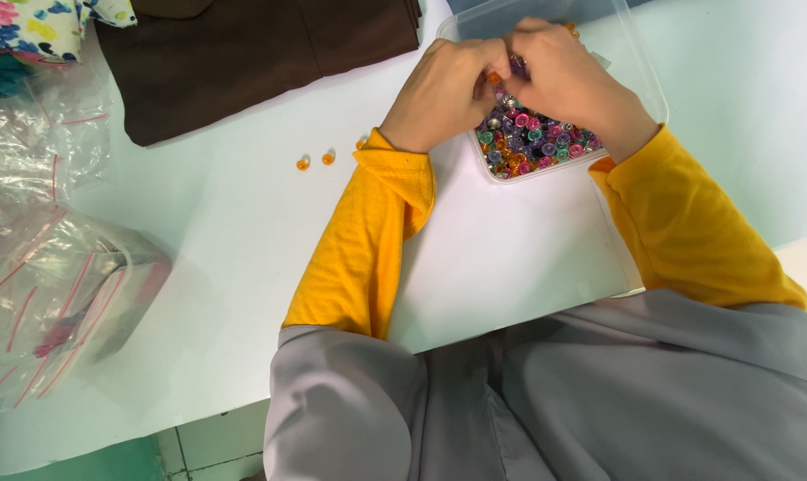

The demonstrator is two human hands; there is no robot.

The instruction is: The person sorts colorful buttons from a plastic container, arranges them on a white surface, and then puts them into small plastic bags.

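Head view shows left hand [441, 93] and right hand [559, 78], fingers pinched together over the clear tub [639, 76] of beads [533, 141], apparently on one orange bead [493, 78]: tiny, hard, light, likely slippery, best nipped by fingertips

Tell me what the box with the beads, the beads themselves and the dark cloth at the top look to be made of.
The box looks like clear, thin plastic: the table shows through its walls. The beads seem to be glossy, see-through plastic or glass in many colours; they catch light, and which it is I cannot tell. The dark cloth looks like matte brown woven fabric, with flat folds and a seam.
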